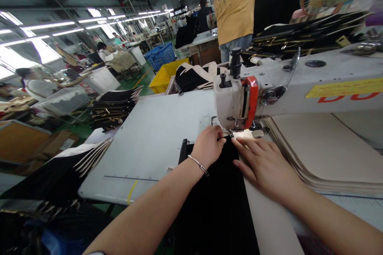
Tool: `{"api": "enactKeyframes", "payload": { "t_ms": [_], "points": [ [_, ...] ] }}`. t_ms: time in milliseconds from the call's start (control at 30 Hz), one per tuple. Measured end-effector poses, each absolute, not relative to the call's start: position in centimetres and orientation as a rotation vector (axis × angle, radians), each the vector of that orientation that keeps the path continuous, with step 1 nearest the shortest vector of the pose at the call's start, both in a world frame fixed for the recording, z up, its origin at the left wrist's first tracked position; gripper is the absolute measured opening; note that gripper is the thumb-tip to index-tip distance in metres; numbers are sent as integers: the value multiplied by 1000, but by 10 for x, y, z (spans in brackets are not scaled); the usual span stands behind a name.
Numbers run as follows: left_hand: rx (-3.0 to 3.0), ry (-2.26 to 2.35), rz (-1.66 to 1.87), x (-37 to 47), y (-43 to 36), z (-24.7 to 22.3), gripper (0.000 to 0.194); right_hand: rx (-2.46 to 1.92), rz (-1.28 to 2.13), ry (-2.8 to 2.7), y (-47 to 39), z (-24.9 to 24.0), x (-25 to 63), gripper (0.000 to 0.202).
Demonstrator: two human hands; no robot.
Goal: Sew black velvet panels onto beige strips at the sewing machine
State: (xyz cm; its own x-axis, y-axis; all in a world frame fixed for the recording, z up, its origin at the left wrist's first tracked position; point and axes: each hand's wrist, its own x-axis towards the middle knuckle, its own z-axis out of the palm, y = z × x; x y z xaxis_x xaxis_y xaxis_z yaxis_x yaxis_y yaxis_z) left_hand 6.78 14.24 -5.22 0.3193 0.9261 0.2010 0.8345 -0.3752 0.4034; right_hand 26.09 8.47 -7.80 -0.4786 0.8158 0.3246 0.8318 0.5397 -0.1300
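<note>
A black fabric panel (218, 203) lies under the head of a sewing machine (230, 99), and a beige piece (269, 223) shows along its right side. My left hand (209, 143), with a metal bracelet on the wrist, pinches the panel's far edge just left of the presser foot (231, 132). Flat beside the foot rests my right hand (266, 163), fingers stretched out over the seam between black and beige. The needle point itself is too small to make out.
Beige panels (335, 147) are stacked beneath the machine arm. Black pieces with gold fittings (110, 107) are piled left of the white table (155, 127). Behind stand a yellow crate (166, 75), a blue basket (160, 55) and a person in a yellow shirt (236, 4).
</note>
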Motion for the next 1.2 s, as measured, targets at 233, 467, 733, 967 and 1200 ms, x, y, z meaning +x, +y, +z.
{"api": "enactKeyframes", "payload": {
  "t_ms": [233, 467, 733, 967, 1200],
  "points": [
    [2691, 1133, 485, 61, 112, -45, 19, -1290, -17, -2394, 82, -79, 264, 45],
    [2687, 1136, 504, 56, 111, -56, 28, -1322, -24, -2379, 82, -79, 262, 47],
    [2648, 1121, 444, 56, 113, -52, 29, -1337, -23, -2358, 80, -76, 259, 45],
    [2596, 735, -4, 23, 16, -15, 78, -1226, -51, -2419, -8, -78, 268, 46],
    [2834, 684, 41, 15, -31, -35, 45, -953, -366, -2603, -64, -72, 279, 50]
  ]
}}
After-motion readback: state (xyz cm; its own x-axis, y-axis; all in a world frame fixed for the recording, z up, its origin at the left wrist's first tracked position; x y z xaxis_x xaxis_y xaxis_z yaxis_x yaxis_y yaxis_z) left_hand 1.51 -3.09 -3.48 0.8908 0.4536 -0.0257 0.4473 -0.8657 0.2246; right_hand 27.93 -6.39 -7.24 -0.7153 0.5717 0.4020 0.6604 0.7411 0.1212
